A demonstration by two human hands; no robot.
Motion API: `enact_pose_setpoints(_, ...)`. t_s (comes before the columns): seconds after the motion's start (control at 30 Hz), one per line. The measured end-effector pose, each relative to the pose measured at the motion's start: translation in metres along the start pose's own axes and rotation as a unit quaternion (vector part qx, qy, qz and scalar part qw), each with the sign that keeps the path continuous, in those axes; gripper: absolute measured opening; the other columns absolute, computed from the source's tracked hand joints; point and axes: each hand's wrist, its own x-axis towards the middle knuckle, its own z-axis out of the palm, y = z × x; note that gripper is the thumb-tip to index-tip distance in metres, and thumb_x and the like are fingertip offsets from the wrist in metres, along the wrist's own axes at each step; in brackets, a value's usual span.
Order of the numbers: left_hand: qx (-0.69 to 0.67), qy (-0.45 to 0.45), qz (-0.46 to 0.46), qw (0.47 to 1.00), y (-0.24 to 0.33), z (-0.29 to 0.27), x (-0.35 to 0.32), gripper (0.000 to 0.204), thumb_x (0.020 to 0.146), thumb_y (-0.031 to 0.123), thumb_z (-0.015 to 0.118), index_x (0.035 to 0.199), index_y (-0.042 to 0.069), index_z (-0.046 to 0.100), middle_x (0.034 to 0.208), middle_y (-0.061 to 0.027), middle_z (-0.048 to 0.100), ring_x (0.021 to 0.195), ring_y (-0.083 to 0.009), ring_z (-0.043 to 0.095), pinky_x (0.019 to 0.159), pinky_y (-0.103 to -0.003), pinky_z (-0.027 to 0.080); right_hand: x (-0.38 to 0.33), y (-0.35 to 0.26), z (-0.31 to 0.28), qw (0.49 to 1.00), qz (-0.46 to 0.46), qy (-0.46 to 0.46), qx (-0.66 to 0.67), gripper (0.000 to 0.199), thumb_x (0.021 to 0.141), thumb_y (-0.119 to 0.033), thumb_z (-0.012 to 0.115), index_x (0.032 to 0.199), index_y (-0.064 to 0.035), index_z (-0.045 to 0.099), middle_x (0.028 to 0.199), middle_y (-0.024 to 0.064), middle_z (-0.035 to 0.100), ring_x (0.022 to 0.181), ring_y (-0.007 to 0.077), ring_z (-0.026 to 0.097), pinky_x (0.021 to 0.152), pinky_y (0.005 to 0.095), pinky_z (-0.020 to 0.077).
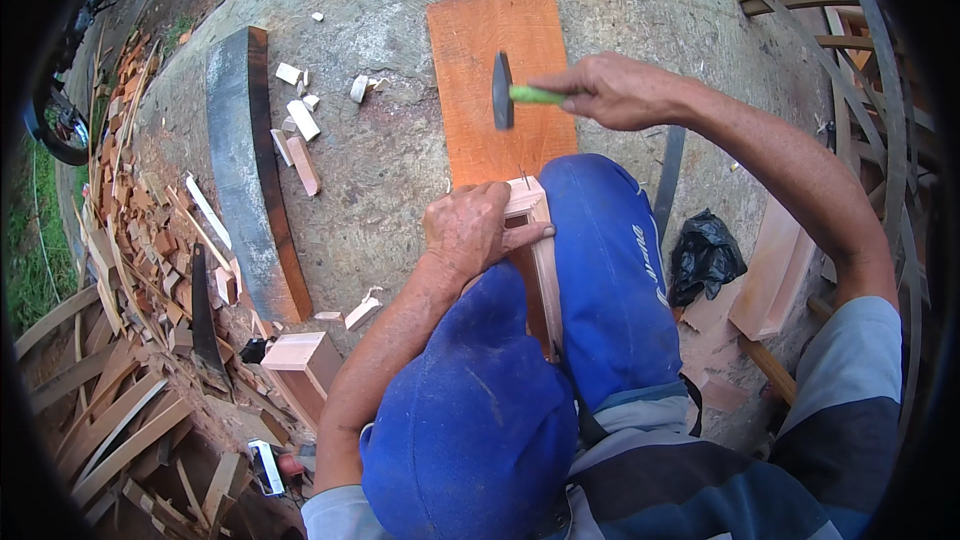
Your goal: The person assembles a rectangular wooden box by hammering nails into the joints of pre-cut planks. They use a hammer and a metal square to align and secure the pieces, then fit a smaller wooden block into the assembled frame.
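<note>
My right hand (pixel 618 90) is closed round the green handle of a hammer (pixel 502 90), whose dark head is over an orange-brown board (pixel 490 25) lying on the ground. My left hand (pixel 468 230) grips the end of a pale wooden frame (pixel 541 275), its thumb along the top edge. The frame is held between my blue-trousered legs, and its near part is hidden by them. A thin nail (pixel 524 178) stands up from the frame's far end, just beyond my left fingers. The hammer is apart from the nail.
A long curved plank (pixel 245 170) lies to the left, near small wood offcuts (pixel 302 120). A handsaw (pixel 205 315) and a wooden box piece (pixel 300 355) are at the lower left, beside heaped scraps. A black plastic bag (pixel 706 258) and another wooden piece (pixel 768 285) lie to the right.
</note>
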Motion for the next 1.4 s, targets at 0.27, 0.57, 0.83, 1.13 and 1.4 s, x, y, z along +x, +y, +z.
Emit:
enact_pose_setpoints(0.27, -0.001, 0.000, 0.003, 1.000, -0.001, 0.000, 0.000, 0.075, 0.076, 0.082, 0.070, 0.079, 0.007, 0.070, 0.075, -0.0123, 0.073, 0.071, -0.0268, 0.075, 0.060, -0.040, 0.058, 0.000, 0.010, -0.001, 0.997, 0.039, 0.003, 0.061, 0.044, 0.105, -0.017, 0.060, 0.149, -0.0176, 0.060, 0.088, 0.0054, 0.070, 0.072, 0.0132, 0.060, 0.069, 0.0366, 0.0516)
enact_pose_setpoints(0.57, -0.007, -0.010, 0.001, 1.000, 0.000, 0.000, -0.002, 0.074, 0.076, 0.081, 0.070, 0.080, 0.007, 0.069, 0.075, -0.0119, 0.073, 0.072, -0.0267, 0.075, 0.060, -0.040, 0.058, -0.007, -0.012, -0.002, 0.986, 0.138, 0.028, 0.092, 0.044, 0.106, -0.018, 0.059, 0.149, -0.0178, 0.060, 0.076, 0.0045, 0.064, 0.058, 0.0116, 0.048, 0.056, 0.0306, 0.0470)
enact_pose_setpoints(0.83, -0.004, -0.014, -0.007, 1.000, 0.001, 0.000, -0.002, 0.075, 0.075, 0.082, 0.070, 0.080, 0.007, 0.070, 0.075, -0.0109, 0.074, 0.072, -0.0260, 0.075, 0.060, -0.040, 0.059, -0.008, -0.017, 0.000, 0.956, 0.207, 0.140, 0.151, 0.044, 0.105, -0.018, 0.061, 0.149, -0.0185, 0.061, 0.076, 0.0015, 0.064, 0.059, 0.0100, 0.048, 0.054, 0.0303, 0.0438)
enact_pose_setpoints(1.13, -0.009, -0.009, -0.002, 1.000, 0.001, 0.001, -0.002, 0.074, 0.075, 0.081, 0.071, 0.080, 0.007, 0.070, 0.074, -0.0113, 0.074, 0.071, -0.0258, 0.075, 0.060, -0.040, 0.059, -0.011, 0.006, -0.001, 0.967, 0.164, 0.171, 0.097, 0.043, 0.105, -0.020, 0.061, 0.148, -0.0229, 0.061, 0.080, 0.0010, 0.066, 0.061, 0.0124, 0.053, 0.062, 0.0342, 0.0502)
enact_pose_setpoints(1.4, 0.005, -0.010, 0.005, 1.000, 0.001, 0.001, -0.002, 0.074, 0.075, 0.081, 0.071, 0.080, 0.007, 0.071, 0.074, -0.0107, 0.073, 0.070, -0.0254, 0.075, 0.059, -0.040, 0.059, -0.019, -0.020, 0.007, 0.974, 0.116, 0.177, 0.085, 0.045, 0.104, -0.020, 0.063, 0.148, -0.0188, 0.061, 0.081, 0.0040, 0.071, 0.061, 0.0110, 0.055, 0.063, 0.0320, 0.0524)
